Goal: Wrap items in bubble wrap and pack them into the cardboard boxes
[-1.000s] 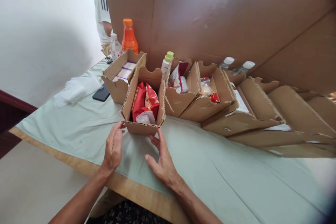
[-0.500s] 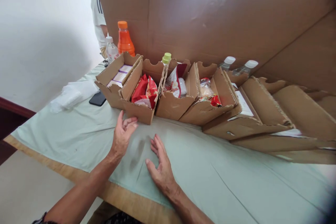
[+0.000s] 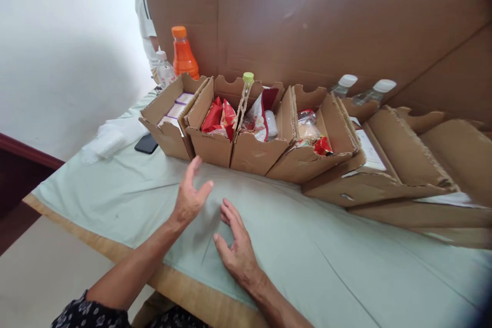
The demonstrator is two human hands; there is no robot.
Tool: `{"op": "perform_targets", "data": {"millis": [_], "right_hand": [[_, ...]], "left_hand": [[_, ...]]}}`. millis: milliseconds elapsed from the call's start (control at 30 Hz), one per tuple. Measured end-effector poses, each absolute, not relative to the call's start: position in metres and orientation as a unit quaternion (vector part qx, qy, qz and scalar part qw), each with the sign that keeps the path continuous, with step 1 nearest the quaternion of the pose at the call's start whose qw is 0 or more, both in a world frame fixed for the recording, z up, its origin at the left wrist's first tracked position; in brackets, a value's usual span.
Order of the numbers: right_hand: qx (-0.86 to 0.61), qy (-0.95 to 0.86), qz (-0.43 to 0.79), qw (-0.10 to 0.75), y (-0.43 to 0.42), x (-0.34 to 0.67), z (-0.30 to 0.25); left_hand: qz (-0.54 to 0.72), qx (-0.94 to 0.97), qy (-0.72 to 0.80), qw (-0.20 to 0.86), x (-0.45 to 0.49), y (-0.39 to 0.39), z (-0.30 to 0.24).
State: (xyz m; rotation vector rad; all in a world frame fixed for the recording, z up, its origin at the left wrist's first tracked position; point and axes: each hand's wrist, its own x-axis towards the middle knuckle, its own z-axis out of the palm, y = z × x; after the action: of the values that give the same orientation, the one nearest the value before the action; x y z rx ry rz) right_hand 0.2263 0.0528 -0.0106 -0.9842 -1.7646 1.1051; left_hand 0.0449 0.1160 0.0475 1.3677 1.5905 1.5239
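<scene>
My left hand (image 3: 191,196) is open over the cloth, thumb and fingers apart. It is just in front of a cardboard box (image 3: 210,149) holding red snack packets (image 3: 218,115), and holds nothing. My right hand (image 3: 239,248) rests open near the cloth to the right, also holding nothing. To the left of the red-packet box stands another cardboard box (image 3: 163,136) with small white and purple packs (image 3: 176,111). On its right, a third box (image 3: 255,155) holds a white and maroon pouch (image 3: 259,118) and a clear container.
More cardboard boxes (image 3: 319,164) continue rightward along a tall cardboard panel (image 3: 269,20). Behind the row are an orange bottle (image 3: 184,54) and white-capped bottles (image 3: 346,82). A black phone (image 3: 146,144) and clear plastic bags (image 3: 111,138) lie left. Another person's sleeve (image 3: 143,15) shows behind the panel.
The box with red packets has shifted back, its front now about level with its neighbours. My left hand has come away from it and spread wider. My right hand stays nearly still.
</scene>
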Motion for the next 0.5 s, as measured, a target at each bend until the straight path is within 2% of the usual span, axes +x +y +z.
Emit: {"op": "perform_targets", "data": {"millis": [100,200,367,500], "right_hand": [[-0.391,-0.712,0.431,0.394,0.054,0.227,-0.012],[-0.394,-0.721,0.415,0.391,0.055,0.227,-0.014],[-0.387,-0.729,0.407,0.392,0.059,0.225,-0.015],[-0.383,-0.717,0.426,0.397,0.062,0.224,-0.011]], "left_hand": [[0.531,0.589,0.610,-0.006,-0.007,0.112,0.080],[0.457,0.621,0.618,-0.152,-0.063,0.133,0.115],[0.343,0.688,0.625,-0.139,-0.107,0.175,0.141],[0.337,0.711,0.598,-0.151,-0.103,0.143,0.148]]}}
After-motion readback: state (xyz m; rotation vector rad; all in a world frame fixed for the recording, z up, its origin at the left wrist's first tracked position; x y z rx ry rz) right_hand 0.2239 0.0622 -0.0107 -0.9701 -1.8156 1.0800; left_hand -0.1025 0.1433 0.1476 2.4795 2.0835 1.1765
